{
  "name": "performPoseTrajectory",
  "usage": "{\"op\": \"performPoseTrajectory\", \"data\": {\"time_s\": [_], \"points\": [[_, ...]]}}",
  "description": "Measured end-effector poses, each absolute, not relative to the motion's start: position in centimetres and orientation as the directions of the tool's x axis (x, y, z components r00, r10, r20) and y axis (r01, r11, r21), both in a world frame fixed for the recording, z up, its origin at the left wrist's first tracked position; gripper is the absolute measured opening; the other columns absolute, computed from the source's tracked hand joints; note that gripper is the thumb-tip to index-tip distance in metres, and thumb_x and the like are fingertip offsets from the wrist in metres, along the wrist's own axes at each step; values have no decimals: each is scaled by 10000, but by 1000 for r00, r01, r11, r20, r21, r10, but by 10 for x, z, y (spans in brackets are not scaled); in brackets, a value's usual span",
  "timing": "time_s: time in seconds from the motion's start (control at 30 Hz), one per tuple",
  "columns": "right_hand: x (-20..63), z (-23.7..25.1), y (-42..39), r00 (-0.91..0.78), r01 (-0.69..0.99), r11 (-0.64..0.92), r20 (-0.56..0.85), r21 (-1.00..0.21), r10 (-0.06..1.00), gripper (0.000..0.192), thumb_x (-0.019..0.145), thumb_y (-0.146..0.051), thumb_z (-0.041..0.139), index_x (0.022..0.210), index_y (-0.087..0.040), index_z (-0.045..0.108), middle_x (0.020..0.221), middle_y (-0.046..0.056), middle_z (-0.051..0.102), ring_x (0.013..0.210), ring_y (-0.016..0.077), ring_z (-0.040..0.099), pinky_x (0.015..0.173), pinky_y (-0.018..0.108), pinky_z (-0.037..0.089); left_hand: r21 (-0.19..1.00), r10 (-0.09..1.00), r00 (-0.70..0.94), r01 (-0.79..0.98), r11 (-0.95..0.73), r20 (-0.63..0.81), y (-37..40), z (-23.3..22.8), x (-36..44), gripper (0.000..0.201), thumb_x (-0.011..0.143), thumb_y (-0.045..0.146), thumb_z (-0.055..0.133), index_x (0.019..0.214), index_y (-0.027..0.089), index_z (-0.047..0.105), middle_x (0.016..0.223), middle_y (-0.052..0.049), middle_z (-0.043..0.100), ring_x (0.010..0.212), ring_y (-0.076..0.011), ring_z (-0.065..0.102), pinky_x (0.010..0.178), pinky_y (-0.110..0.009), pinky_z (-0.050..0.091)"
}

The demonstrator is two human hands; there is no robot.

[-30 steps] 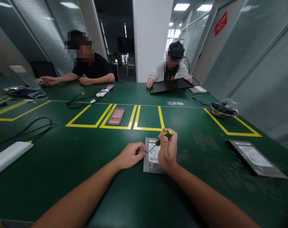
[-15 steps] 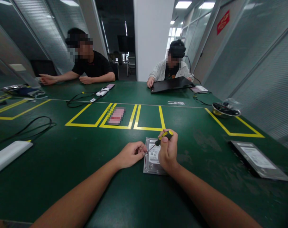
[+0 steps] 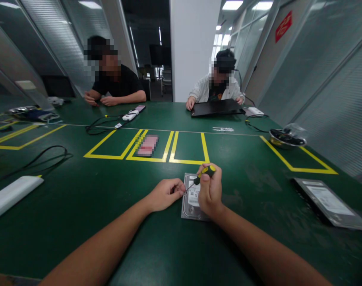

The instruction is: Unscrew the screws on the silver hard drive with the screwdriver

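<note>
A silver hard drive (image 3: 190, 198) with a white label lies flat on the green table mat (image 3: 79, 206) in front of me. My right hand (image 3: 210, 191) grips a small screwdriver with a yellow and black handle (image 3: 205, 173), its thin shaft slanting down left to the drive's left edge. My left hand (image 3: 164, 194) rests on the mat against that left edge, its fingers pinched together right at the screwdriver's tip. What the fingertips pinch is too small to make out.
A second drive in a shiny bag (image 3: 330, 202) lies at the right. A metal bowl (image 3: 286, 139) sits farther back right. Yellow tape boxes (image 3: 169, 147), a black cable (image 3: 43, 157) and a white bar (image 3: 10, 192) lie left. Two people sit across, one touching a black panel (image 3: 216, 107).
My hands and the screwdriver stay in place on the drive. The person at the far left has pulled an outstretched arm in. The view has shifted slightly.
</note>
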State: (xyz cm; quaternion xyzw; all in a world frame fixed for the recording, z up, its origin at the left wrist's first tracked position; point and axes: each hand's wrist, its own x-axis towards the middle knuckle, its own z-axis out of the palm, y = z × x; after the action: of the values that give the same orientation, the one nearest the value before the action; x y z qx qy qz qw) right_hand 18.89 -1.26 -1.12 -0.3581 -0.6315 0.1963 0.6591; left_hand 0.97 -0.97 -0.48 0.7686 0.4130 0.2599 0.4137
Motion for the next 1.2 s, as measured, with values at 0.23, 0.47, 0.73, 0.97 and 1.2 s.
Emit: {"op": "performPoseTrajectory", "data": {"time_s": [0.23,0.47,0.73,0.97,1.2], "points": [[189,-11,-11,111,219,655,685,-723,720,239,1008,-349,379,1185,-200,436,931,42,559,798,156,552,740,320,459,863,856,517,426,-273,16,-9,-3,10,97,847,192,574,877,131,643,709,22,555,639,-119,477,581,-221,355],[190,-5,-12,53,282,642,680,-713,731,236,980,-327,445,1176,-196,447,887,26,572,721,144,553,677,299,456,870,857,516,425,-251,-5,-7,-2,10,101,837,212,592,866,132,646,694,22,549,631,-122,469,578,-223,346],[191,2,-15,39,305,633,673,-712,739,234,969,-319,464,1168,-196,458,887,28,578,722,148,559,679,302,457,891,847,532,380,-249,9,-7,-2,9,96,846,224,605,872,137,635,700,24,543,644,-123,472,588,-220,353],[191,-4,-10,98,256,629,666,-735,739,238,989,-355,432,1172,-202,443,942,45,556,832,164,556,771,330,462,885,850,526,392,-253,10,-6,-4,8,110,844,228,619,877,130,653,702,17,565,636,-121,476,585,-221,354],[190,-7,-8,84,236,631,662,-739,745,250,985,-355,439,1176,-194,449,924,40,551,780,154,541,724,312,458,883,858,513,402,-242,2,-5,-5,9,126,838,239,628,875,122,658,695,16,563,632,-119,476,582,-220,352]]}}
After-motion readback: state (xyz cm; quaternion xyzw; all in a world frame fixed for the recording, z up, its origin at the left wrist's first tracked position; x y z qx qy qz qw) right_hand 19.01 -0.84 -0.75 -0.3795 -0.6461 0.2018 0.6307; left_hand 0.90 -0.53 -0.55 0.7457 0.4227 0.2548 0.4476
